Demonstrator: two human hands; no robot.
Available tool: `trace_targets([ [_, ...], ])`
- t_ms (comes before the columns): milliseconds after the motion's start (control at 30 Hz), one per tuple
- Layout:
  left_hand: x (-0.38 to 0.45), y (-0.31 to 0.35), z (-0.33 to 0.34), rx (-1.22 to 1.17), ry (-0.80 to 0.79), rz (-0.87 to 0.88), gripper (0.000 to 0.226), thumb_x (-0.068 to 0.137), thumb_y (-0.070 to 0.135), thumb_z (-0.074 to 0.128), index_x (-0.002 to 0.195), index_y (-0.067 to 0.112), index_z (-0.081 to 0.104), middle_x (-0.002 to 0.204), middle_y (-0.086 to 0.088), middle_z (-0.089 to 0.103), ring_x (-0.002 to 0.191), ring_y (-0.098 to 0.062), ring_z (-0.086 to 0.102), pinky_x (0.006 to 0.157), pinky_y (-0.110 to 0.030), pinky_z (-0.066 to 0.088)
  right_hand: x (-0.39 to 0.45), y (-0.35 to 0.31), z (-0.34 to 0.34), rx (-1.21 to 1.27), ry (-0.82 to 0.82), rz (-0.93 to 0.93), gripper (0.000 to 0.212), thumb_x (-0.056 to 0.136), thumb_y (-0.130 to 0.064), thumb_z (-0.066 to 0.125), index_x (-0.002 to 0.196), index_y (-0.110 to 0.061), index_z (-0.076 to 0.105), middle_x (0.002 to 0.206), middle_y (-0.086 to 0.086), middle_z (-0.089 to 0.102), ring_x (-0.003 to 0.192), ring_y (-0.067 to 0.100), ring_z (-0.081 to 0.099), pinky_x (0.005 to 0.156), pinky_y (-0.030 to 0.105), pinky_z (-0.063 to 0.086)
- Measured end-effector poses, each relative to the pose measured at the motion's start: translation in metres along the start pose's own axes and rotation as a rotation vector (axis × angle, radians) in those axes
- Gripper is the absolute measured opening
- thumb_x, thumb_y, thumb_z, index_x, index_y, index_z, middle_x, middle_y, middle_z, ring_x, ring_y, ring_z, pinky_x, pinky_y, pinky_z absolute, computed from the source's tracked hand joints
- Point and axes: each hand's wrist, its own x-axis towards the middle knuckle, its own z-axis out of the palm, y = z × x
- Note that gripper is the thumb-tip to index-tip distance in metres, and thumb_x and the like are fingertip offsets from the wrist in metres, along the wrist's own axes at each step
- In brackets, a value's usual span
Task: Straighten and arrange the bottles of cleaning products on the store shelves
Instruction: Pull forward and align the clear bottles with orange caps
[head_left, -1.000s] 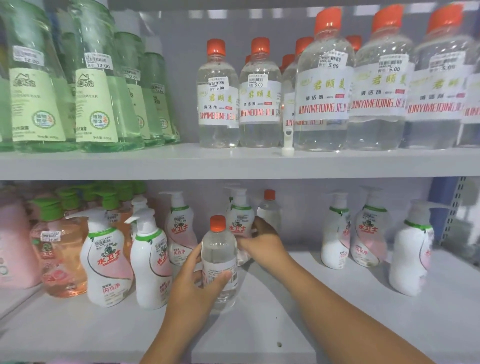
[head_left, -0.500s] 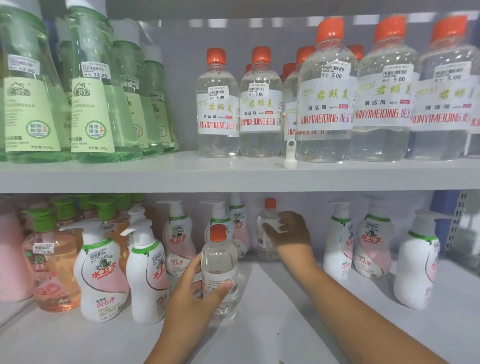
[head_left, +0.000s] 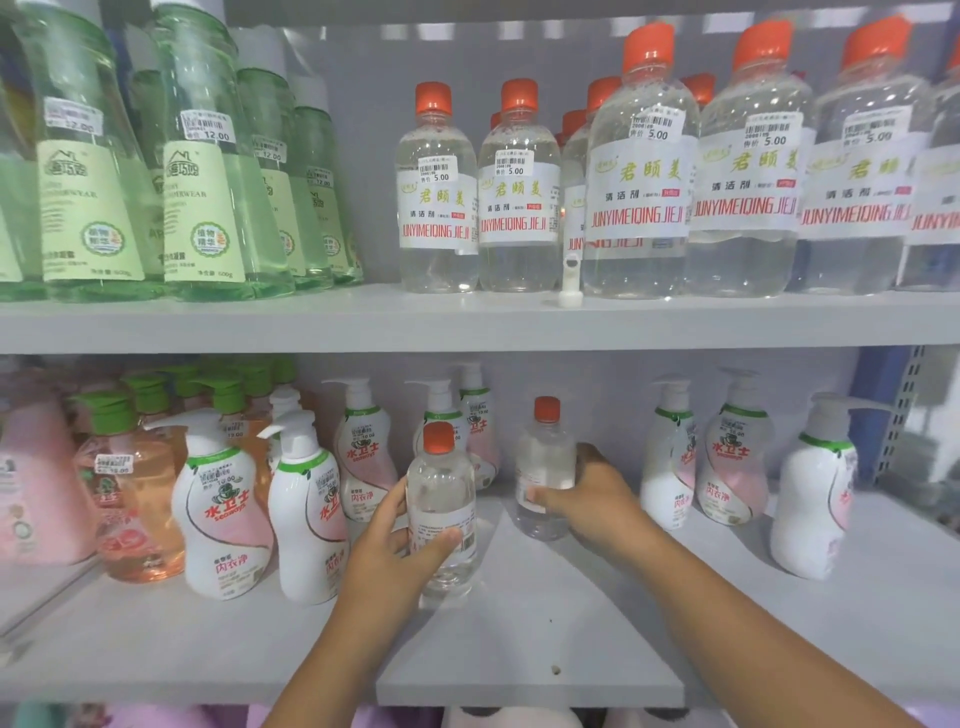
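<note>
Two small clear bottles with orange caps stand on the lower shelf (head_left: 519, 649). My left hand (head_left: 387, 553) grips the nearer clear bottle (head_left: 441, 499) around its lower body, thumb across the label. My right hand (head_left: 592, 499) holds the farther clear bottle (head_left: 543, 467) from its right side, fingers curled round it. Both bottles are upright. White pump bottles with pink labels (head_left: 223, 514) stand to the left, and more of the white pump bottles (head_left: 732, 457) to the right.
The upper shelf (head_left: 467, 322) carries tall green bottles (head_left: 202, 171) on the left and clear orange-capped bottles (head_left: 639, 176) on the right. A small white clip (head_left: 570, 286) stands at its edge. Orange and pink bottles (head_left: 130, 499) crowd the lower left.
My right hand left the pump bottles, reached back to the second clear bottle and drew it forward and right. My left hand kept its hold on the near bottle.
</note>
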Motion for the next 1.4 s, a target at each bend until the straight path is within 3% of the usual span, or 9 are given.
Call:
trace_targets([
  [100,-0.005,-0.002,0.000,0.018,-0.002,0.034,0.066,0.083,0.018,0.084,0.128,0.054,0.052,0.105,0.040,0.068,0.096,0.015,0.066,0.069,-0.010,0.054,-0.039,-0.001,-0.019,0.018,-0.032,-0.028,0.076,0.068,-0.034,0.089,0.132,-0.034,0.048,0.115,-0.013,0.068,0.105,0.009,0.068,0.091,0.034,0.058],
  [433,-0.045,0.034,-0.010,0.011,-0.009,0.063,0.062,0.068,0.020,0.093,0.115,0.049,0.065,0.115,0.010,0.075,0.095,-0.005,0.074,0.078,-0.029,0.060,-0.129,-0.053,-0.053,0.056,-0.080,-0.086,0.045,0.073,-0.021,0.092,0.109,-0.032,0.068,0.099,-0.010,0.077,0.092,0.007,0.074,0.085,0.029,0.061],
  [533,-0.083,0.082,-0.028,-0.031,-0.043,0.113,0.075,0.047,0.022,0.104,0.109,0.048,0.071,0.111,0.011,0.077,0.094,-0.007,0.075,0.071,-0.027,0.062,-0.165,-0.096,-0.080,0.096,-0.175,-0.192,0.048,0.069,-0.018,0.095,0.108,-0.036,0.073,0.104,-0.012,0.078,0.099,0.007,0.074,0.083,0.022,0.059],
  [667,-0.110,0.186,-0.056,-0.078,-0.113,0.331,0.095,0.010,0.057,0.100,0.101,0.048,0.077,0.105,0.001,0.080,0.091,-0.019,0.079,0.064,-0.027,0.063,-0.201,-0.187,-0.127,0.120,-0.283,-0.415,0.059,0.060,-0.030,0.099,0.106,-0.055,0.071,0.107,-0.016,0.078,0.100,0.005,0.075,0.084,0.026,0.062],
  [800,-0.099,0.268,-0.069,-0.098,-0.053,0.601,0.077,0.029,0.067,0.093,0.102,0.046,0.077,0.099,0.005,0.081,0.083,-0.017,0.079,0.059,-0.038,0.064,-0.199,-0.266,-0.157,0.067,-0.131,-0.685,0.061,0.057,-0.045,0.093,0.115,-0.042,0.074,0.109,-0.018,0.078,0.102,0.003,0.074,0.085,0.025,0.057],
  [867,-0.078,0.296,-0.072,-0.080,-0.038,0.630,0.064,0.046,0.057,0.089,0.107,0.044,0.075,0.105,0.008,0.080,0.090,-0.016,0.079,0.075,-0.049,0.062,-0.181,-0.299,-0.165,0.089,-0.109,-0.696,0.058,0.060,-0.038,0.091,0.115,-0.026,0.076,0.106,-0.008,0.080,0.099,0.008,0.076,0.079,0.023,0.059],
  [967,-0.036,0.320,-0.072,0.008,0.001,0.577,0.064,0.056,0.059,0.090,0.113,0.040,0.071,0.108,0.013,0.078,0.097,-0.010,0.076,0.081,-0.042,0.057,-0.147,-0.334,-0.170,0.068,-0.077,-0.616,0.048,0.076,-0.035,0.085,0.117,-0.012,0.074,0.108,0.006,0.080,0.101,0.019,0.076,0.084,0.034,0.060],
  [1233,0.030,0.306,-0.053,0.100,0.075,0.380,0.053,0.074,0.046,0.088,0.118,0.029,0.064,0.106,0.009,0.076,0.091,-0.008,0.074,0.065,-0.028,0.054,-0.083,-0.339,-0.138,-0.229,0.082,-0.509,0.049,0.070,-0.042,0.092,0.111,-0.023,0.072,0.105,-0.006,0.073,0.093,0.013,0.069,0.066,0.025,0.049],
  [1400,0.040,0.295,-0.050,0.121,0.054,0.339,0.056,0.073,0.043,0.089,0.120,0.027,0.063,0.105,0.007,0.075,0.085,-0.006,0.075,0.059,-0.025,0.055,-0.072,-0.343,-0.130,-0.563,0.103,-0.537,0.090,0.066,-0.053,0.091,0.141,-0.025,0.049,0.134,-0.008,0.055,0.120,0.017,0.057,0.097,0.036,0.051],
])
